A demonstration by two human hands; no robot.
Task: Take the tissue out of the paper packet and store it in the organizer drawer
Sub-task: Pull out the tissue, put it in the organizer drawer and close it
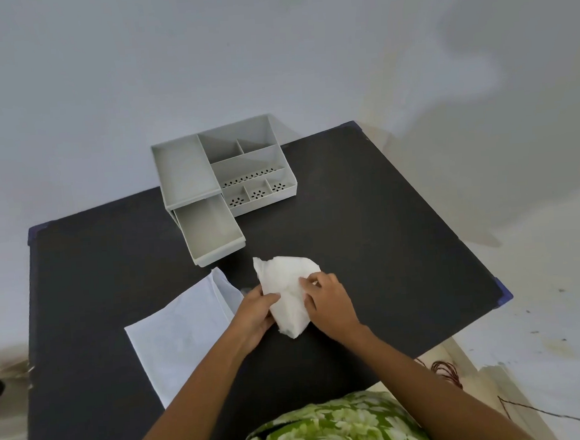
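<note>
We hold the white tissue [288,293] between both hands, just above the dark counter [385,230]. Our left hand [254,313] has its grip closed on the tissue's left edge, fingers curled under it; our right hand [328,299] pinches the tissue's upper right side, fingertips pressed into the crumpled sheet. The tissue is bunched and rumpled, its far end pointing toward the organizer [223,171].

The grey organizer stands at the far side of the counter, beyond the tissue. Its lower drawer [210,234] is pulled out toward us and lies open, just beyond the tissue and apart from it.

The flat pale paper packet [183,330] lies on the counter just left of the tissue, its open end beside our left hand. A green flowered garment [330,430] shows at the near edge.
</note>
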